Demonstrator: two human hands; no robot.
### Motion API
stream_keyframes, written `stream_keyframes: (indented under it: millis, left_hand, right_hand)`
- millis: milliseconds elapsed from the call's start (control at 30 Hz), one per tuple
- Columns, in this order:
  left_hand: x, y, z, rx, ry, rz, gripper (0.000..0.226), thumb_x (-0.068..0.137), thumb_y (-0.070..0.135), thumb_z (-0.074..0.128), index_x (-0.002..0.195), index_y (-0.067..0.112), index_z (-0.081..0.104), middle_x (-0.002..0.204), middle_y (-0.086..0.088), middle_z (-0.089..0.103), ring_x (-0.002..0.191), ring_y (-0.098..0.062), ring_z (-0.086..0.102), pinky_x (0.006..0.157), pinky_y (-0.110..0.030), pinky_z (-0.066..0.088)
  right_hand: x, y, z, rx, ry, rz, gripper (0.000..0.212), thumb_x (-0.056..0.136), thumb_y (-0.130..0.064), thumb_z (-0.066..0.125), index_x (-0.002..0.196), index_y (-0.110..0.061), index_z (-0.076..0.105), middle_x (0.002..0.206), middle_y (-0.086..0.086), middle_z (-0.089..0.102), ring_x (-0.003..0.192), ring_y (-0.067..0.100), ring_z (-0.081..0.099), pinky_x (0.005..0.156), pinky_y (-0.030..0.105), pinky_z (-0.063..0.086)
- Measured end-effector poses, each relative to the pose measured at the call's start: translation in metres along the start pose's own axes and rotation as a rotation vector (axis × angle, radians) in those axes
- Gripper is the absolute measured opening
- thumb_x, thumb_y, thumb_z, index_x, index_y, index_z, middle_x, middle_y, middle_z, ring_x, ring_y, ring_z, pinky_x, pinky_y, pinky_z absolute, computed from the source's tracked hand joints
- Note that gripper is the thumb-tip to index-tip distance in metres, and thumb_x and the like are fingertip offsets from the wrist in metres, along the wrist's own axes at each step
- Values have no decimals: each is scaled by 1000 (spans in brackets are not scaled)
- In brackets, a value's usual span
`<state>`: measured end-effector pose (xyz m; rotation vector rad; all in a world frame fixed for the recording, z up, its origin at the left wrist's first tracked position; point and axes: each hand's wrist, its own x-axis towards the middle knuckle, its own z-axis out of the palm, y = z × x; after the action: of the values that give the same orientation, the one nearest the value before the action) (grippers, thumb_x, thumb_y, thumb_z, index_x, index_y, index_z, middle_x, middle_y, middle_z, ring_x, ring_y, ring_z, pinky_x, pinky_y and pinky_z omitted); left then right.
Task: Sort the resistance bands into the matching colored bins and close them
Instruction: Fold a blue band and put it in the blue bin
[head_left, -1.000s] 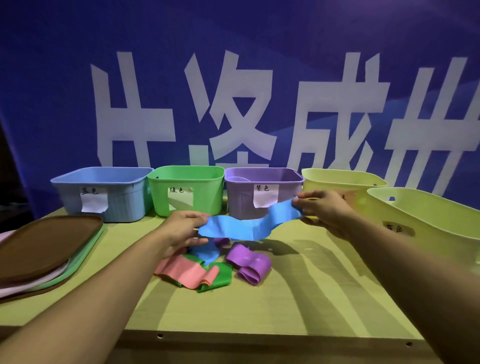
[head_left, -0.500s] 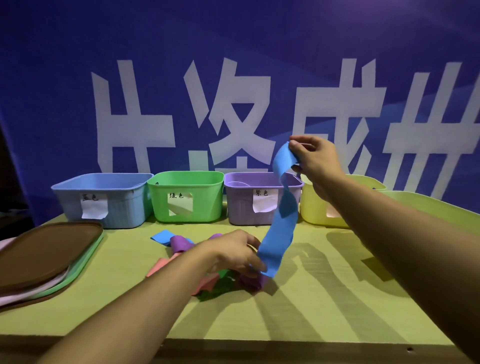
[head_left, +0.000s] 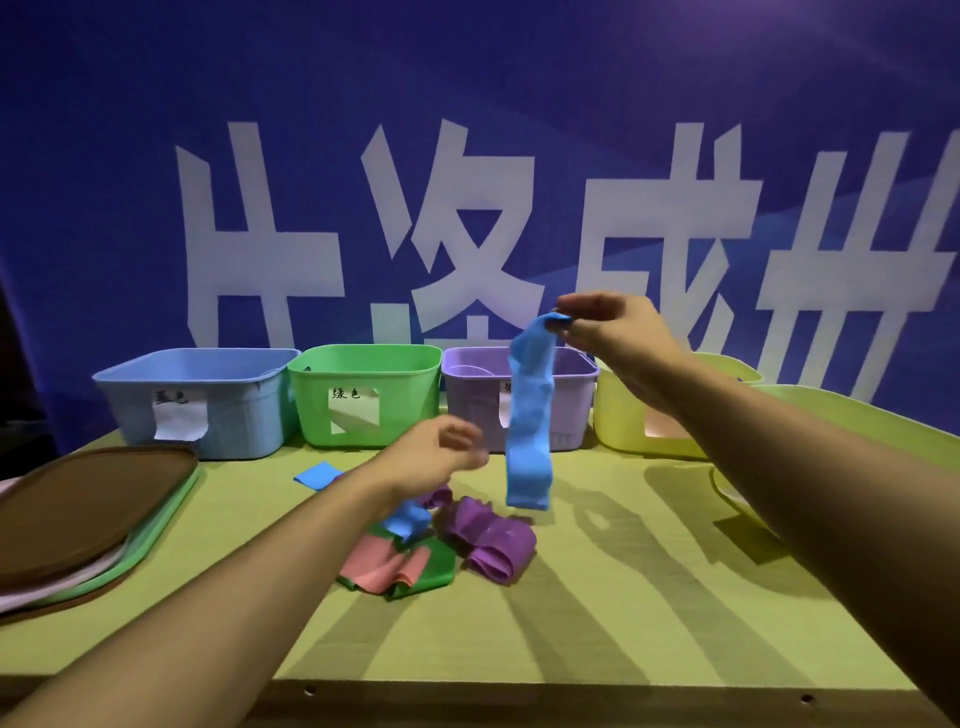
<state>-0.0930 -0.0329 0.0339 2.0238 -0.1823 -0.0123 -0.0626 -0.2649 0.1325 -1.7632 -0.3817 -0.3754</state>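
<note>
Aiming for the blue bin (head_left: 200, 400) at far left – carrying the blue band (head_left: 527, 421) across over the green bin (head_left: 366, 395), lifting high enough that the dangling tail is clearing the rims, then lowering tail-first so it's piling inside rather than draping over the edge. Leaving the lids (head_left: 78, 525) stacked at left for later.

Left hand (head_left: 436, 454) hovering low over the pile (head_left: 441, 535) of pink, green, purple bands, blurred – fingers loosely curled, gripping nothing as far as can be told. Right hand (head_left: 613, 332) raised in front of the purple bin (head_left: 519, 400), wrist bent down, thumb and fingertips pinching the band's top end, band hanging straight, its bottom free just above the table (head_left: 597, 623).
</note>
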Motion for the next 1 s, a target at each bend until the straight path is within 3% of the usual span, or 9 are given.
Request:
stream_keyframes:
  millis: [67,200,333,467,567,700,800,900,1000]
  left_hand:
    - [2,21,3,-126,102,129,48,90,18,77,134,15,58,129,-2,64,112,-14,61,92,-31,52]
    - [9,72,-2,-185,228,290,62,90,18,78,145,18,48,136,-2,56,121,-19,59,97,-31,50]
    - [12,105,-15,-45,204,382,43,90,20,78,130,17,63,124,-3,70,117,-18,66,105,-40,54]
    - [9,115,-24,-42,185,403,27,95,11,70,121,15,67,111,-8,75,107,-21,72,91,-37,62]
    - [8,112,-30,-79,197,420,23,94,10,72,117,16,71,107,-5,77,103,-19,74,89,-38,62]
    - [2,110,-33,-203,206,435,22,93,5,72,113,15,72,105,-3,78,101,-15,75,83,-29,62]
    - [-1,111,-32,-302,201,424,26,93,-6,67,110,13,72,104,-4,78,100,-16,75,78,-23,60]
    - [-2,112,-32,-387,205,393,31,92,-13,62,108,12,72,105,-7,77,98,-18,76,78,-23,60]
    - [-2,113,-32,-475,197,359,33,94,-13,59,105,15,72,105,-7,76,100,-20,74,83,-28,61]
  right_hand:
    - [-1,-9,9,-297,-30,-135,28,94,-13,73,122,-12,70,110,0,72,97,10,70,78,13,54]
    - [1,-26,21,-431,-11,-309,17,95,-17,72,111,-14,75,99,-3,74,85,3,68,81,21,58]
    - [1,-41,24,-478,-4,-348,16,94,-21,73,108,-16,77,97,-6,71,86,2,64,72,11,50]
    - [-3,-47,23,-374,-11,-334,15,92,-23,75,106,-17,78,96,-5,74,91,8,66,71,13,52]
    - [-8,-48,23,-229,-17,-294,21,90,-28,77,109,-18,78,99,-7,72,94,9,67,72,14,56]
    - [-11,-39,29,-47,19,-186,48,89,-46,74,130,-23,64,119,-4,66,101,6,63,70,13,51]
    - [-17,-25,34,57,-59,-1,66,84,-63,66,134,-21,59,126,0,67,109,13,66,81,25,53]
    - [-25,-12,40,138,-185,39,64,85,-64,64,131,-19,64,123,2,72,109,17,71,89,32,58]
    - [-29,-12,43,171,-215,10,50,88,-49,70,125,-16,68,114,3,75,104,19,73,81,33,61]
